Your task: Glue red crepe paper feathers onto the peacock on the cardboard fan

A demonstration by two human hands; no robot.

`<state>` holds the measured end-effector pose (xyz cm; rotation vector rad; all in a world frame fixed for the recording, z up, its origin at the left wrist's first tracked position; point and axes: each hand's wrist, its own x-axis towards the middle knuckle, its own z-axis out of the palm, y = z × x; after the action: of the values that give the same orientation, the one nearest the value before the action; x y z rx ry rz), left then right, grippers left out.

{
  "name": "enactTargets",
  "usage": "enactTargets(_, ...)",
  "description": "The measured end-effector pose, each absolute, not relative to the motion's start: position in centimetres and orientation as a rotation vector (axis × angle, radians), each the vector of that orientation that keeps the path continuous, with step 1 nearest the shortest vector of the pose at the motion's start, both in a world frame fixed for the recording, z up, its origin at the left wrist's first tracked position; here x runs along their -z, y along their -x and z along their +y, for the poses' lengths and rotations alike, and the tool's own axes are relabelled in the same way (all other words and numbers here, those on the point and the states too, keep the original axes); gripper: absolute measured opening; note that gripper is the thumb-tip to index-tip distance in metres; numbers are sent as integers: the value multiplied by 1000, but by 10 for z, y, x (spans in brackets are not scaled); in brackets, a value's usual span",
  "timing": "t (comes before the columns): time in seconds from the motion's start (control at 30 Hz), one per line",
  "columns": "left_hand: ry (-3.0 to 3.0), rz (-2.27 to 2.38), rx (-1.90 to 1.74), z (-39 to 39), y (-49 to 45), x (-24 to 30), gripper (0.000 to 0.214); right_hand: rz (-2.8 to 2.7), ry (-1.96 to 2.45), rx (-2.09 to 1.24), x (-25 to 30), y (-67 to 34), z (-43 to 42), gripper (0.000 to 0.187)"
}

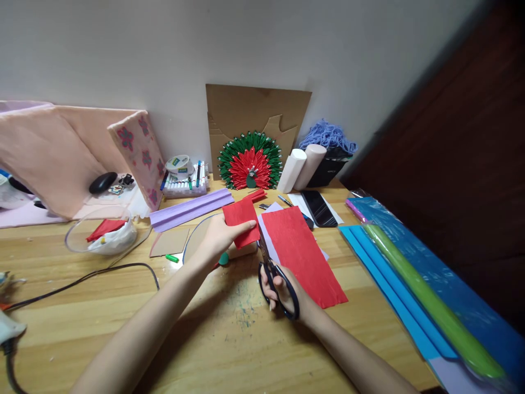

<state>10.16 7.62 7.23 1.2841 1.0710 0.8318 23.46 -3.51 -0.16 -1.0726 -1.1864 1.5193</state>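
My left hand [218,239] pinches a small rectangle of red crepe paper [239,212] between thumb and fingers, held just above the table. Through the handle loops of black-handled scissors [269,269] go the fingers of my right hand [289,290]. The scissor blades point away from me and lie at the right edge of the held paper; whether they bite into it I cannot make out. Beside my right hand lies a larger red paper sheet [303,251], partly over a lilac sheet [266,234]. Under my left hand is a round piece with a blue rim [189,241], mostly covered.
A green and red paper peacock [251,164] leans on cardboard [258,106] at the wall. A phone [319,208] and rolled papers [430,301] are to the right. A clear bowl [76,238], a black cable [102,269] and a marker box [186,186] are to the left.
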Motion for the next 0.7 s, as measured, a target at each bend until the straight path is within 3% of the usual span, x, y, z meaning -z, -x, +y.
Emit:
enactTargets(0.23, -1329, 1054, -712, 75, -100, -73, 39, -1187, 1041, -1584, -4, -234, -37, 73)
enactTargets(0.7, -1429, 1113, -648, 81, -99, -73, 38, -1251, 1092, -1471, 14, -238, -38, 62)
